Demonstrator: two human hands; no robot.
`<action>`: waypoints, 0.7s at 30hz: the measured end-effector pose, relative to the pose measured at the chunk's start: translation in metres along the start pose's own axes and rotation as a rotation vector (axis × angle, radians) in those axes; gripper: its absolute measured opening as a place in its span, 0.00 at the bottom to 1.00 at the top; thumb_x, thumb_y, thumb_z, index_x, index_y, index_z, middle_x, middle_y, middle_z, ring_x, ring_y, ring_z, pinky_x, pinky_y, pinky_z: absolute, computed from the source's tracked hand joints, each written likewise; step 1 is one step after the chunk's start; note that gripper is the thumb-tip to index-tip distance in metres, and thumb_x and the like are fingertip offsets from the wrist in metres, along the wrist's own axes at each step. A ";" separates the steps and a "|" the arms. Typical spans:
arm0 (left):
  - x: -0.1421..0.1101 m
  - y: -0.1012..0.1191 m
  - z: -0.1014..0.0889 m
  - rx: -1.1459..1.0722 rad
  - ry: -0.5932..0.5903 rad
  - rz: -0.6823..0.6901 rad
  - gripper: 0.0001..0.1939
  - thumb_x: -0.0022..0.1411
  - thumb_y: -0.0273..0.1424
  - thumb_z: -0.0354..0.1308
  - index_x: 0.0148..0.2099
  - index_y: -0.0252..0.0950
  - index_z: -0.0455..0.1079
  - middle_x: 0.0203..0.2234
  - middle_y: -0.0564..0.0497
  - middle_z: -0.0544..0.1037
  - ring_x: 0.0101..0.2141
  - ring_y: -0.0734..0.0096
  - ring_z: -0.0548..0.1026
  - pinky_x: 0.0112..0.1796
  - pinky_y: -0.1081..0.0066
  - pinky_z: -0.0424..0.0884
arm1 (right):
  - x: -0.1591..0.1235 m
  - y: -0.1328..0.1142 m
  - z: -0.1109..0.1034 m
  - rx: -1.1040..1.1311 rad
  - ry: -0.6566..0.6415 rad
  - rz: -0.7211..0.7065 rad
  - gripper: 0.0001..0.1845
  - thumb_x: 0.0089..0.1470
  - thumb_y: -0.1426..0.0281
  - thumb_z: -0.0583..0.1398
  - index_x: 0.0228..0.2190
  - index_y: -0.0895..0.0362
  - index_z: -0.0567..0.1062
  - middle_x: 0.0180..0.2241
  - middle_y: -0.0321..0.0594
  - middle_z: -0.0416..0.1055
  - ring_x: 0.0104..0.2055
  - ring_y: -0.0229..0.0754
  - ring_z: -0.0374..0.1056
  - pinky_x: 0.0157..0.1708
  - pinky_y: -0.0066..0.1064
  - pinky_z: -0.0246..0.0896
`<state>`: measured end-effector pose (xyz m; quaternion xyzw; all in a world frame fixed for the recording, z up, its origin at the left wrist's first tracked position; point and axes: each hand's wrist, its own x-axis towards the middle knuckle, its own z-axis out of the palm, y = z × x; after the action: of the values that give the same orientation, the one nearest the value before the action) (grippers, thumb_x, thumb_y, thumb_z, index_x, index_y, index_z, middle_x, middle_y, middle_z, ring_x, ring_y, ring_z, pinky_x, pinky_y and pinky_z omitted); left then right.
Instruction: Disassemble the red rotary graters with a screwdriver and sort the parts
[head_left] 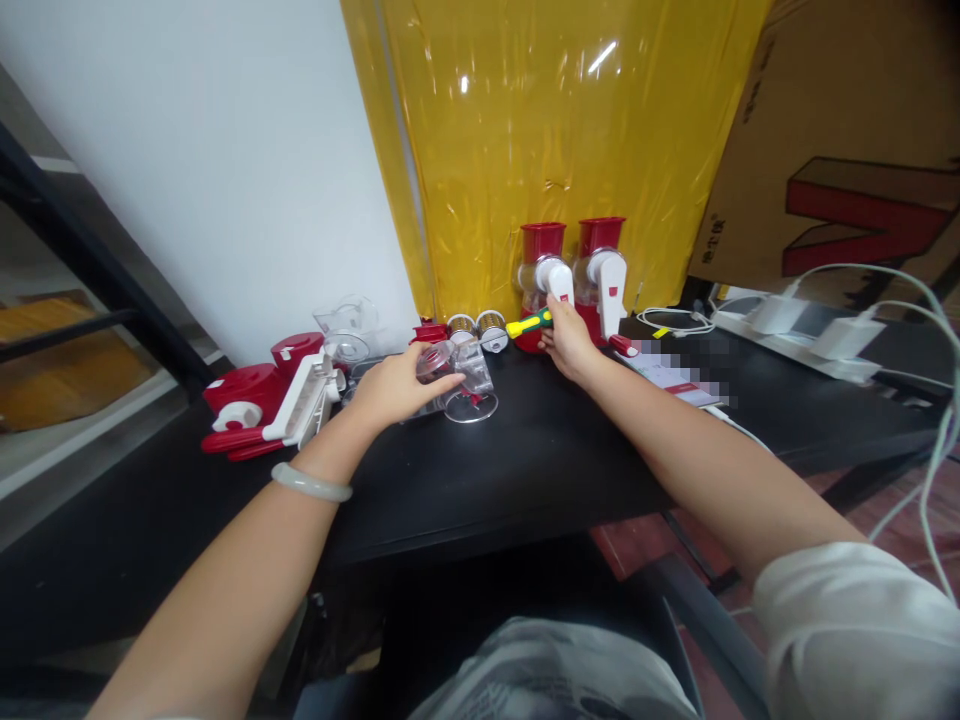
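Observation:
My right hand (570, 342) is closed around the end of a screwdriver (531, 323) with a yellow and green handle. Its thin shaft points left, toward a clear plastic housing (475, 368) with a round rim at its base. My left hand (397, 384) grips that housing from the left, thumb stretched along its near side. The fingers on the far side are partly hidden by the plastic. Whether the screwdriver's tip touches the housing I cannot tell. Just behind the housing lie two metal drum blades (491, 331) and a small red part (430, 332).
Two assembled red-and-white rotary graters (602, 275) stand at the back of the black table (480, 490). Red bases (247, 396), white parts and clear pieces (346, 325) lie at left. A phone (675, 375), cables and a power strip (802, 340) lie at right.

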<state>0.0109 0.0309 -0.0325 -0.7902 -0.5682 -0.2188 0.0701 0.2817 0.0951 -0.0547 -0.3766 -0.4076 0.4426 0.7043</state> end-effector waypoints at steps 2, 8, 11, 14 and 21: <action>0.000 0.000 0.000 -0.013 0.011 0.011 0.38 0.57 0.60 0.58 0.58 0.38 0.69 0.36 0.37 0.81 0.35 0.42 0.79 0.32 0.60 0.70 | -0.001 -0.002 0.001 0.003 0.049 0.056 0.16 0.56 0.56 0.59 0.29 0.51 0.60 0.18 0.25 0.51 0.17 0.31 0.50 0.17 0.24 0.52; 0.000 0.001 -0.002 0.004 -0.020 -0.021 0.39 0.57 0.61 0.57 0.59 0.38 0.68 0.37 0.37 0.81 0.36 0.43 0.79 0.32 0.60 0.70 | -0.004 -0.008 0.006 0.092 0.109 0.106 0.05 0.56 0.70 0.53 0.28 0.53 0.62 0.19 0.28 0.57 0.17 0.31 0.53 0.18 0.25 0.57; -0.001 0.002 -0.003 0.001 -0.042 -0.040 0.40 0.57 0.62 0.56 0.61 0.39 0.67 0.39 0.37 0.80 0.39 0.41 0.79 0.35 0.58 0.71 | -0.003 -0.006 0.005 0.099 0.104 0.110 0.05 0.54 0.70 0.54 0.27 0.54 0.63 0.20 0.28 0.58 0.17 0.32 0.55 0.18 0.25 0.57; 0.000 0.001 -0.003 0.009 -0.053 -0.048 0.41 0.57 0.64 0.54 0.61 0.39 0.66 0.39 0.37 0.80 0.40 0.39 0.79 0.36 0.56 0.71 | 0.001 -0.003 0.001 0.083 0.104 0.105 0.05 0.54 0.69 0.54 0.26 0.54 0.64 0.20 0.29 0.59 0.17 0.32 0.56 0.18 0.25 0.57; 0.001 -0.001 0.000 0.011 -0.013 -0.019 0.41 0.58 0.63 0.54 0.60 0.37 0.68 0.36 0.36 0.81 0.36 0.42 0.79 0.34 0.59 0.71 | 0.010 0.008 -0.004 0.043 0.138 0.043 0.07 0.55 0.68 0.54 0.26 0.54 0.64 0.19 0.30 0.59 0.17 0.34 0.57 0.17 0.26 0.57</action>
<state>0.0100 0.0316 -0.0322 -0.7858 -0.5771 -0.2113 0.0687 0.2854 0.1066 -0.0605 -0.3997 -0.3405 0.4394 0.7289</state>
